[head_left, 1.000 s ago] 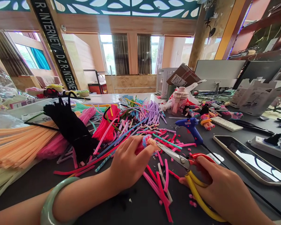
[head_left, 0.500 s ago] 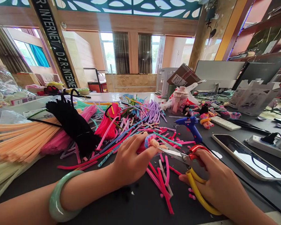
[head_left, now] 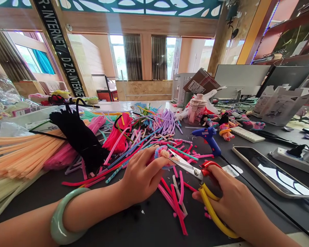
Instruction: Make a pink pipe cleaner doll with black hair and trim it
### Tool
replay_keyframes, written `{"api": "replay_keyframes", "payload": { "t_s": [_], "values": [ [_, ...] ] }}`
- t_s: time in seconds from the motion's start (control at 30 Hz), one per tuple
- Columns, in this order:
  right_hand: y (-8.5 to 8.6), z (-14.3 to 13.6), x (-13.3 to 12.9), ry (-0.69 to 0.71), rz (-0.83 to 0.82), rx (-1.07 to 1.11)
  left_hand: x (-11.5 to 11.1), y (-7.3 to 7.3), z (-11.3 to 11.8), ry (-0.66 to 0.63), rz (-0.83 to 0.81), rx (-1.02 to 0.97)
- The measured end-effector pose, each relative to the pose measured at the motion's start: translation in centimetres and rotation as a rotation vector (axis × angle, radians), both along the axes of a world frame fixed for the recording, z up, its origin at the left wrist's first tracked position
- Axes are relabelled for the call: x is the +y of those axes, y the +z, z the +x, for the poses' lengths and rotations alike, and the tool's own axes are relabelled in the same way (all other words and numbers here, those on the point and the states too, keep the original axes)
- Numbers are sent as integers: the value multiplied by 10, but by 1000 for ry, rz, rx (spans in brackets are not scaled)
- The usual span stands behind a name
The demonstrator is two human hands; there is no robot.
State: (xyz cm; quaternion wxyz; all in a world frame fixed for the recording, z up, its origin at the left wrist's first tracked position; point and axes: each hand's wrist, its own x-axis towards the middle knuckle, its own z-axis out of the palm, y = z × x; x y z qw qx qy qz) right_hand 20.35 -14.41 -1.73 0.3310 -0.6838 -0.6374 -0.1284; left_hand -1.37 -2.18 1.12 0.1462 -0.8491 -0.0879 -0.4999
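Observation:
My left hand (head_left: 142, 173), with a green bangle (head_left: 63, 219) on its wrist, pinches a small fuzzy pipe-cleaner figure (head_left: 161, 152) in pink, blue and peach. Part of the figure is hidden behind my fingers. My right hand (head_left: 229, 195) is closed around scissors (head_left: 189, 168) with red and yellow handles. Their blades are parted and reach the peach part of the figure beside my left fingertips. Below the blades lie cut pink, red and white pipe-cleaner pieces (head_left: 176, 202) on the dark tabletop (head_left: 113, 223).
Bundles of peach (head_left: 28, 151), black (head_left: 79, 137) and red pipe cleaners (head_left: 118, 132) lie left and centre. A blue glue gun (head_left: 208, 137), its cord, a phone (head_left: 270, 171) and a power strip (head_left: 296, 161) are on the right. A pink bottle (head_left: 195, 108) stands behind.
Both hands have shifted slightly left with the figure and scissors. The blades have turned to a steeper slant and look more widely parted at the figure.

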Motion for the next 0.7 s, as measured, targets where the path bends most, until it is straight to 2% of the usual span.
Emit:
{"api": "replay_keyframes", "payload": {
  "t_s": [0.27, 0.7],
  "values": [
    [3, -6, 1, 66, -48, 45, 4, -1, 1, -69, -55, -22],
    [6, -5, 3, 103, -54, 72, 2, -1, 1, -78, -94, -55]
  ]
}}
